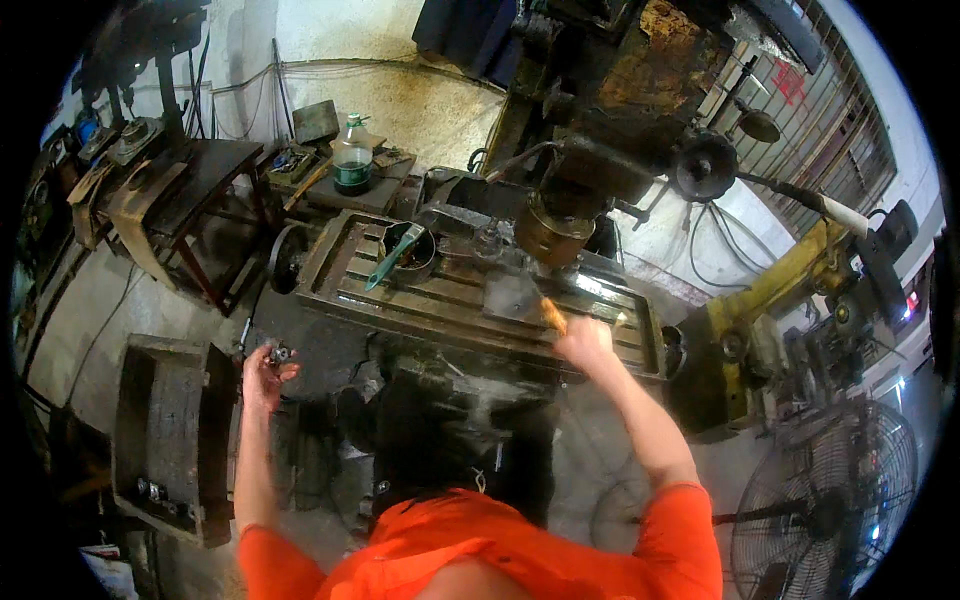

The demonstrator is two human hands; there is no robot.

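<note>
My left hand (pixel 262 384) is held out over the left side, above the floor near a wooden box, its fingers closed around a small metal part (pixel 281 354). My right hand (pixel 586 343) reaches over the front edge of the milling machine's slotted table (pixel 440 306). It grips a tool with a yellow-orange handle (pixel 552 315), which points toward the metal workholding area below the round machine head (pixel 553 235). The tool's far end is blurred, so its kind is unclear. On the table's left part stands a round pot (pixel 424 262) with a green-handled brush (pixel 392 258) lying across it.
Down at my left is a wooden box (pixel 172 440) with a few small metal parts inside. A bottle of green liquid (pixel 353 158) stands on a bench behind the table. At lower right stands a large fan (pixel 826 505), near a yellow machine arm (pixel 760 310).
</note>
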